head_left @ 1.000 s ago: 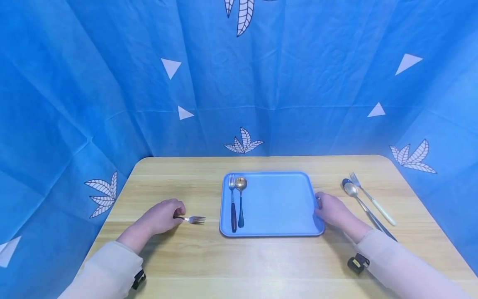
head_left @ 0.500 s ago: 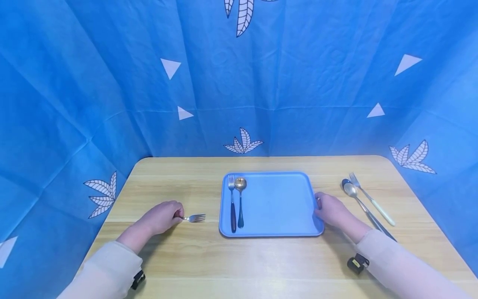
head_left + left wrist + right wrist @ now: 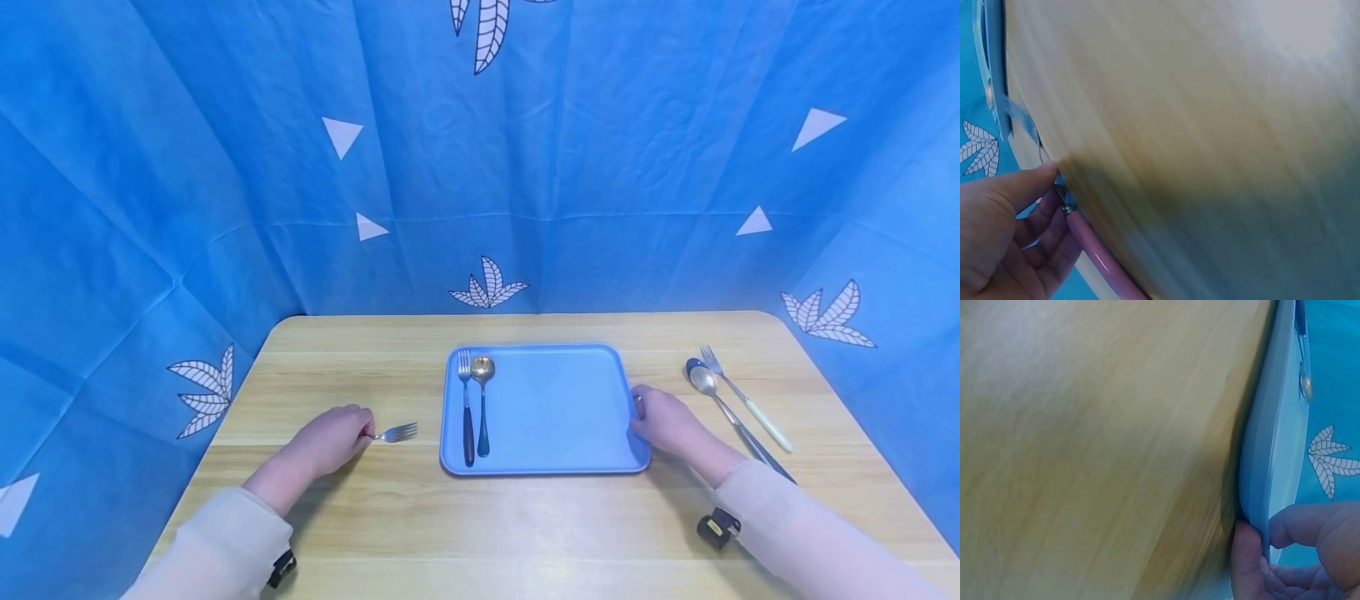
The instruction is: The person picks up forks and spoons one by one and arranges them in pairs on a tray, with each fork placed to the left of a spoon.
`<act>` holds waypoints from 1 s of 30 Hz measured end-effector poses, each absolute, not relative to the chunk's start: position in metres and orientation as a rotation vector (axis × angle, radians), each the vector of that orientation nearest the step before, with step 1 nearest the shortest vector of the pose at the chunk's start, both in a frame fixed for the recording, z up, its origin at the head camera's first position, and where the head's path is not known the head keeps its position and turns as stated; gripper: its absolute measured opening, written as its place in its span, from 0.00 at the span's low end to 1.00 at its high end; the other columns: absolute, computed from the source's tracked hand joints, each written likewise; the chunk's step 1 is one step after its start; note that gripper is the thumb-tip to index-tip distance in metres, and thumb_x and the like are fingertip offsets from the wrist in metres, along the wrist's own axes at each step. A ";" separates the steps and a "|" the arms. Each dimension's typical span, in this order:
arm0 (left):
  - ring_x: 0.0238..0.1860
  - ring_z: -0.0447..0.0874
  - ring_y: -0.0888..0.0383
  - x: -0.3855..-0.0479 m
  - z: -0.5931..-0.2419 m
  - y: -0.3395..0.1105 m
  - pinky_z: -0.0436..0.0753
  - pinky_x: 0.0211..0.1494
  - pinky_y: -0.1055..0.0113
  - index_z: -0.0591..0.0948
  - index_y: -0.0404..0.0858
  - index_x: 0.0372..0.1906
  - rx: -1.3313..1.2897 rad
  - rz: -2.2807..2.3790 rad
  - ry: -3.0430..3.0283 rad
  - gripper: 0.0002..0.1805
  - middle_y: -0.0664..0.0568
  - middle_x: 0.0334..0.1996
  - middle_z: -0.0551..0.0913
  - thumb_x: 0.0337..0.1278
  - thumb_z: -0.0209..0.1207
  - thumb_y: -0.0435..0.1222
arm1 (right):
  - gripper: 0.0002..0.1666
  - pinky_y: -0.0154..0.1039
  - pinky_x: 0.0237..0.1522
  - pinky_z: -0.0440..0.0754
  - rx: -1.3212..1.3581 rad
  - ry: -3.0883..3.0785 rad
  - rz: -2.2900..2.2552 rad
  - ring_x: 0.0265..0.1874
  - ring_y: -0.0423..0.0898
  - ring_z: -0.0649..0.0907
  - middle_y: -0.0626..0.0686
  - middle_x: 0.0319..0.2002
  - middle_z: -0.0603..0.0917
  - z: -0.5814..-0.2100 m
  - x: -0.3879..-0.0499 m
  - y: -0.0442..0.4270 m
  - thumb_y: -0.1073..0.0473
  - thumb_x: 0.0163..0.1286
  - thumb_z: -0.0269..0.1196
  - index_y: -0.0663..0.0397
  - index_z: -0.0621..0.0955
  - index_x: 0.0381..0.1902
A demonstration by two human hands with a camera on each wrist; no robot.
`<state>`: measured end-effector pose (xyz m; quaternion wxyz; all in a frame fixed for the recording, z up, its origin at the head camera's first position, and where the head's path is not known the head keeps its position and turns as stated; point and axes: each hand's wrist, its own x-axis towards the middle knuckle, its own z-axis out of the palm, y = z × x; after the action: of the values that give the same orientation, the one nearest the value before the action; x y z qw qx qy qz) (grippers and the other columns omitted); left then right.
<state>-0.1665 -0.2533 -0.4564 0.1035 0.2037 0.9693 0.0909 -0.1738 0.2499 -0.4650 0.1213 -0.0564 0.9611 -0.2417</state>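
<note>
Overall, a blue cloth (image 3: 480,167) printed with white leaves and triangles stands behind and beside a wood-grained table (image 3: 375,525). On the table, right of centre, lies a blue tray (image 3: 558,408). The right hand (image 3: 663,418) pinches the tray's right rim between thumb and fingers, towards its near corner. The left hand (image 3: 333,437), left of the tray, pinches a pink-handled fork (image 3: 397,432) near the top of its handle; the tines point right, towards the tray and apart from it. To the right of the tray, a silver spoon (image 3: 703,381) and a dark-bowled utensil (image 3: 694,364) overlap beside a pale-handled fork (image 3: 757,411). Inside the tray, along its left side, a dark-handled fork (image 3: 468,425) and a gold-bowled spoon (image 3: 483,368) lie side by side, handles near. A black device (image 3: 718,533) at the right sleeve bears a yellow label (image 3: 716,528), its writing too small to read.
</note>
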 end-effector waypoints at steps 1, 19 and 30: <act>0.31 0.74 0.62 -0.167 -0.457 -0.253 0.79 0.40 0.62 0.79 0.43 0.33 0.614 0.255 2.871 0.05 0.58 0.28 0.76 0.62 0.65 0.33 | 0.33 0.41 0.26 0.76 -0.162 2.805 -0.704 0.24 0.47 0.77 0.52 0.26 0.77 -0.465 -0.174 0.250 0.68 0.60 0.62 0.81 0.68 0.60; 0.27 0.70 0.62 -0.175 -0.462 -0.241 0.76 0.35 0.65 0.78 0.42 0.32 0.567 0.336 2.863 0.05 0.58 0.25 0.74 0.63 0.61 0.32 | 0.30 0.40 0.26 0.75 -0.181 2.826 -0.716 0.23 0.46 0.76 0.52 0.24 0.75 -0.466 -0.175 0.251 0.68 0.60 0.63 0.80 0.70 0.58; 0.29 0.72 0.60 -0.178 -0.458 -0.231 0.77 0.38 0.62 0.79 0.40 0.33 0.443 0.441 2.845 0.03 0.57 0.26 0.76 0.60 0.62 0.31 | 0.30 0.40 0.26 0.76 -0.174 2.815 -0.737 0.24 0.46 0.76 0.52 0.25 0.76 -0.469 -0.174 0.251 0.69 0.60 0.63 0.80 0.70 0.59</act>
<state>-0.1783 -0.2307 -0.4583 0.1140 0.1511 0.9703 0.1505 -0.1743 0.2510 -0.4693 0.1128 -0.0594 0.9595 -0.2512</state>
